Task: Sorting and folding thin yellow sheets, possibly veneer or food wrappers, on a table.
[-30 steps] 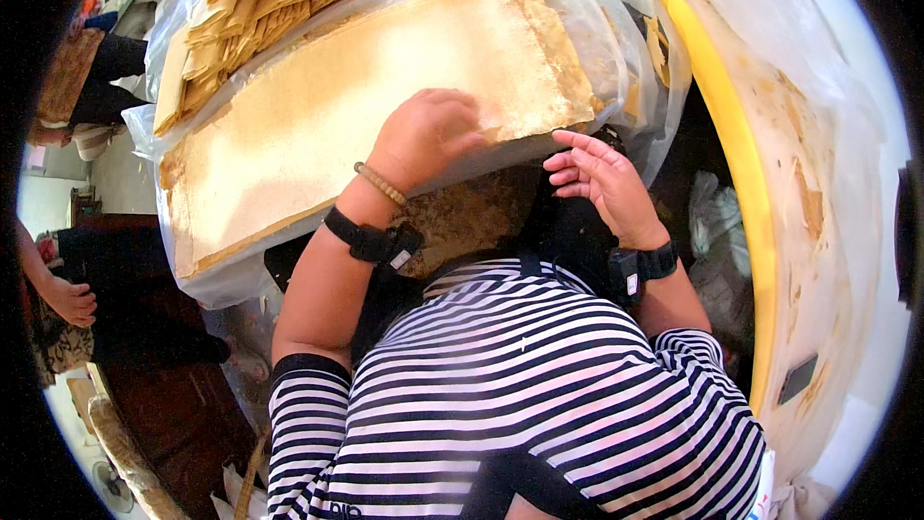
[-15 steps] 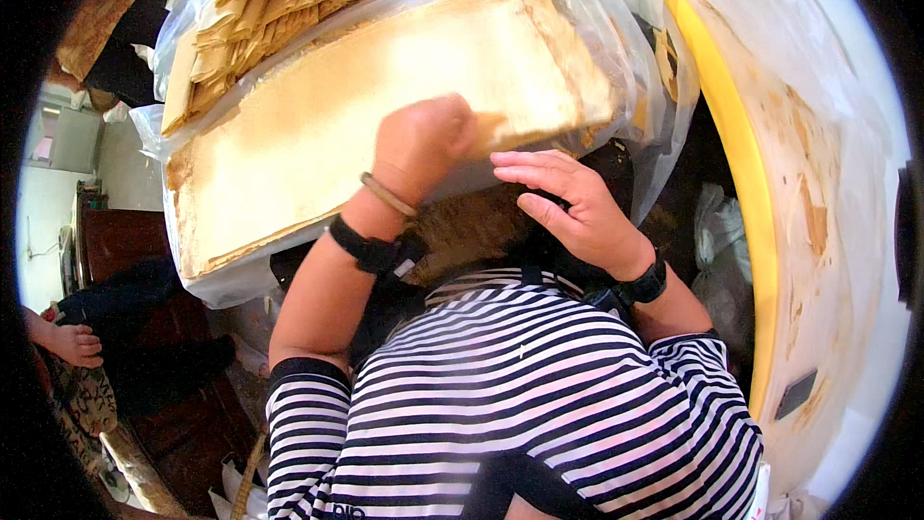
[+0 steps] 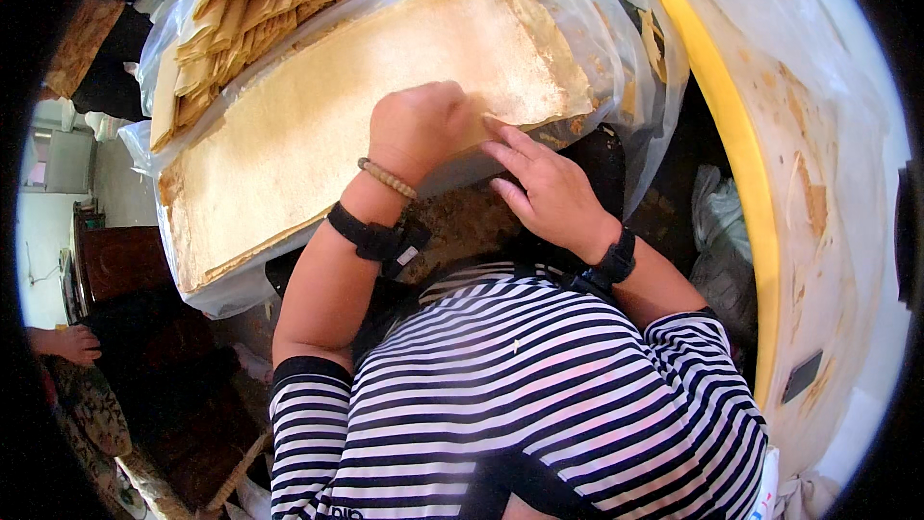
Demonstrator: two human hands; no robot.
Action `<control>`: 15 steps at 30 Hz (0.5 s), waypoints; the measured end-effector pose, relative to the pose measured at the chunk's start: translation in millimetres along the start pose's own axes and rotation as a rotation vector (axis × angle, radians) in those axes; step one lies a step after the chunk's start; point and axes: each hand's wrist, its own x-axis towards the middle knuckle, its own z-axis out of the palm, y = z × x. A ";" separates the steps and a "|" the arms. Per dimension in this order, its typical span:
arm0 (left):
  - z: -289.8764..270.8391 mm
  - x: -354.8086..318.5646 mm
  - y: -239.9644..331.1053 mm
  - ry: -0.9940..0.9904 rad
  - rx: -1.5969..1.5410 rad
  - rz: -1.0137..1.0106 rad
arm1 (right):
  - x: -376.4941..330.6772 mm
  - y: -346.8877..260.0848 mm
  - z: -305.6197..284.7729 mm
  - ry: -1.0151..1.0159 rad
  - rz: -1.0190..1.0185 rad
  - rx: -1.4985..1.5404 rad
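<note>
Your left hand (image 3: 421, 127) is curled into a loose fist, knuckles up, pressing down on the near edge of the stack of thin tan sheets (image 3: 366, 106) (whether it pinches a sheet underneath, you cannot tell from here). Your right hand (image 3: 549, 190) lies just beside it, fingers (image 3: 510, 140) stretched out and slightly spread, their tips touching the same near edge of the stack.

The stack is a long, flat, pale golden-brown slab of papery layers, rough and frayed along its rim, with a lighter, shinier patch toward its far right corner. It sits tilted across the view inside a clear plastic bag (image 3: 616, 29) that wraps around its sides, right in front of your chest.

Beyond it, at the upper left, lies a pile of folded tan sheets (image 3: 250, 10). To your right curves a yellow rim (image 3: 727, 135) of a large white tub. At the far left edge, another person's hand (image 3: 67, 342) shows.
</note>
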 end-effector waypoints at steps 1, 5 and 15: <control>-1.4 1.3 -3.0 -0.001 0.001 -0.001 | -0.6 1.7 2.9 -0.001 0.000 0.001; -7.4 0.7 2.9 -0.109 0.021 0.058 | -1.4 13.6 10.6 0.072 -0.009 0.018; 27.4 -2.1 33.7 0.029 0.318 0.500 | -19.8 32.9 -3.1 0.082 0.037 0.097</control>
